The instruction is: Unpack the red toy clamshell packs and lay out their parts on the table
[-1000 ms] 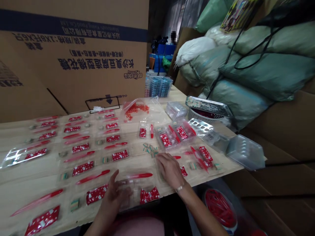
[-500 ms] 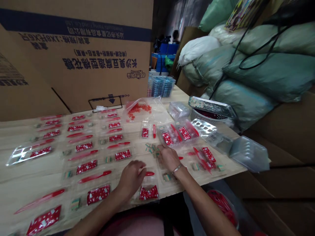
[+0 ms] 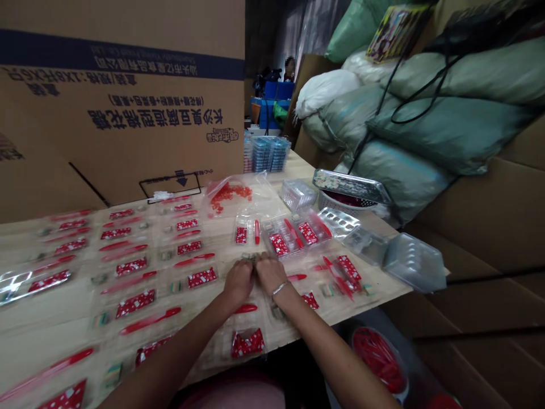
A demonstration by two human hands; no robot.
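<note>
Both forearms (image 3: 170,352) are bare; the right wrist (image 3: 272,296) wears a thin silver bangle (image 3: 280,288), and the top (image 3: 232,396) is pink.

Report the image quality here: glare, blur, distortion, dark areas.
In the head view, glare streaks the clear plastic bag and the clear plastic tray; wide-angle distortion bows the wooden table and the cardboard box; the background beyond the table is dim; the left hand and right hand show no heavy blur.

Small pieces (image 3: 247,257) mostly hidden under left hand (image 3: 238,283), right hand (image 3: 271,274); kind unreadable.
</note>
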